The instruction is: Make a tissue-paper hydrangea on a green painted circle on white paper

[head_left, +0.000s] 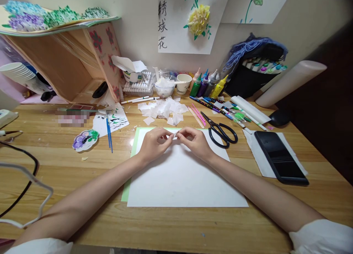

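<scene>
Above the upper part of a large white sheet [182, 180], my left hand [155, 143] and my right hand [195, 140] meet at their fingertips. Both pinch a small piece of white paper [175, 135] between thumb and fingers, one at each side of it. The white sheet lies over a green sheet [127, 193] that shows along its left and top edges. Just beyond my hands is a loose pile of small white paper pieces [164, 108]. Black scissors [220, 132] lie to the right of my right hand, over the sheet's corner.
A phone [280, 156] rests on tissue at right. Paint bottles [206, 85], a paper cup [183, 84] and a bowl of paper scraps [164, 88] stand at the back. Left are a paint palette [85, 140], brushes [109, 132], an open box [63, 66] and cables [33, 178].
</scene>
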`<state>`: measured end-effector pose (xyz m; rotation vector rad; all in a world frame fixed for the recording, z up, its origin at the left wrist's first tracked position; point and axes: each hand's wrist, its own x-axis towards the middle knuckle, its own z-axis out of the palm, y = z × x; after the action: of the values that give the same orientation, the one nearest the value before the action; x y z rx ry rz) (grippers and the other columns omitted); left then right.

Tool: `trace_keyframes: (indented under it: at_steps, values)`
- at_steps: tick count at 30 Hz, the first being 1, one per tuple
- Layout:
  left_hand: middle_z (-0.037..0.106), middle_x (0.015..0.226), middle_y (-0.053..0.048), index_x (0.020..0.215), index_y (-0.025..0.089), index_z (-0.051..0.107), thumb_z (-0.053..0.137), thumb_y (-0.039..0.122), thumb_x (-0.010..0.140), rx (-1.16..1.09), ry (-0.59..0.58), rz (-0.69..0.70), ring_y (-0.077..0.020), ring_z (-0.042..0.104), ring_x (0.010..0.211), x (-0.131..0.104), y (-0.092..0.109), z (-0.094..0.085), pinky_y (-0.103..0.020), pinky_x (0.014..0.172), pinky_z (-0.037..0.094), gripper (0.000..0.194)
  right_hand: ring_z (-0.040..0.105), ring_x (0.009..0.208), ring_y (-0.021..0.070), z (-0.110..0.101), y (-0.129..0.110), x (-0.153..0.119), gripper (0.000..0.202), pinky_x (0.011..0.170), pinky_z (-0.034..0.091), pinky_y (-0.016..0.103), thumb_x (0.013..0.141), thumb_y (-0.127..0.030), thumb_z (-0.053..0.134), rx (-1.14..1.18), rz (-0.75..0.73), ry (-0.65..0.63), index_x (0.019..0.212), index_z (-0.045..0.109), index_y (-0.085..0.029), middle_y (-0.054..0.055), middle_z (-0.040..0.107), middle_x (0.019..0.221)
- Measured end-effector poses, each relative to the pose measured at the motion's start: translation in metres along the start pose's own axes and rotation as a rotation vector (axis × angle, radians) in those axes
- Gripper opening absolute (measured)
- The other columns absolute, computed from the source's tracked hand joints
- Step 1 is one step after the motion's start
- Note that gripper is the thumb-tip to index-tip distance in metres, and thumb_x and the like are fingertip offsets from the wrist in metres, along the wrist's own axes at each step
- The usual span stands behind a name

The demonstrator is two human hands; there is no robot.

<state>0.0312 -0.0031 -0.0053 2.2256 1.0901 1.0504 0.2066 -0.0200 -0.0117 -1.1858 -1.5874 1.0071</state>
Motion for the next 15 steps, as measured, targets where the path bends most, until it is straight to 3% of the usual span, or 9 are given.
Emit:
trace_keyframes:
  at_steps: [8, 15]
  values:
    - [0.069, 0.075, -0.002, 0.079, 0.018, 0.067, 0.055, 0.022, 0.083, 0.021, 0.003, 0.077, -0.0135, 0.058, 0.069, -0.0022, -0.0023, 0.0019, -0.026, 0.067, 0.043, 0.013, 0.055, 0.069, 0.0137, 0.0013, 0.0036, 0.0013, 0.012, 0.065, 0.043, 0.026, 0.079, -0.029, 0.06, -0.033, -0.013, -0.017, 0.077, 0.059, -0.018, 0.001, 0.06, 0.075]
    - [0.061, 0.066, -0.001, 0.073, 0.017, 0.062, 0.054, 0.023, 0.082, 0.028, 0.017, -0.038, -0.012, 0.053, 0.064, -0.0008, 0.0006, -0.0002, -0.024, 0.061, 0.039, 0.013, 0.05, 0.067, 0.012, 0.0007, 0.0035, 0.0007, 0.012, 0.06, 0.039, 0.024, 0.08, -0.027, 0.057, -0.005, -0.019, -0.032, 0.073, 0.053, -0.019, -0.001, 0.055, 0.072]
